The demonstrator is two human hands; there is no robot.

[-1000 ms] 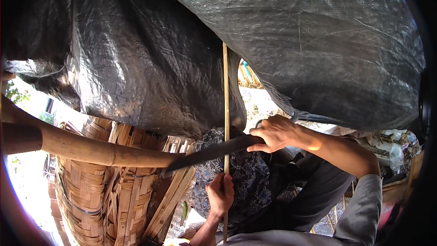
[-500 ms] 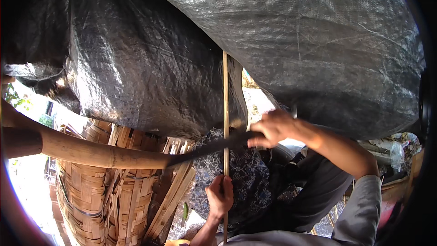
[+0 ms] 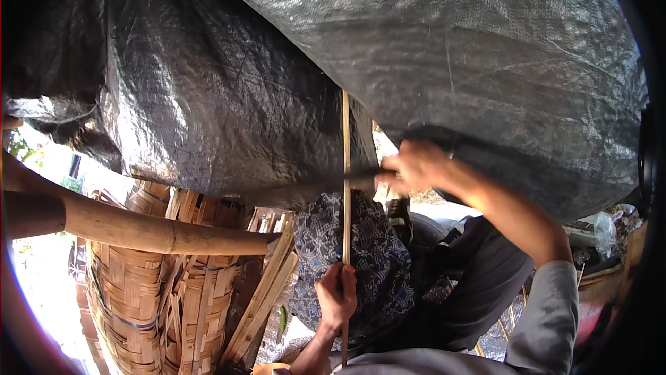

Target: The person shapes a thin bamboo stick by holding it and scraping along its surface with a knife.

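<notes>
A long, thin bamboo strip [image 3: 347, 140] stands lengthwise before me, running from the dark tarp down to my body. My left hand [image 3: 336, 296] is closed around its lower part, over the patterned dark-blue cloth [image 3: 385, 264] on my lap. Farther up, my right hand [image 3: 417, 167] grips a long dark-bladed knife [image 3: 305, 189]. The blade is smeared by motion, points left and crosses the strip. Whether its edge touches the strip cannot be made out.
Large dark tarp sheets [image 3: 479, 49] hang or bulge across the far side. On the left, a thick bamboo pole [image 3: 166, 235] juts in above woven bamboo baskets [image 3: 128, 292]. Split bamboo slats [image 3: 260, 299] lean beside my lap. Clear plastic [image 3: 605, 235] lies at the right.
My right hand and the knife have moved slightly farther up along the strip, and the blade now lies more level. My left hand stays on the strip, almost unmoved.
</notes>
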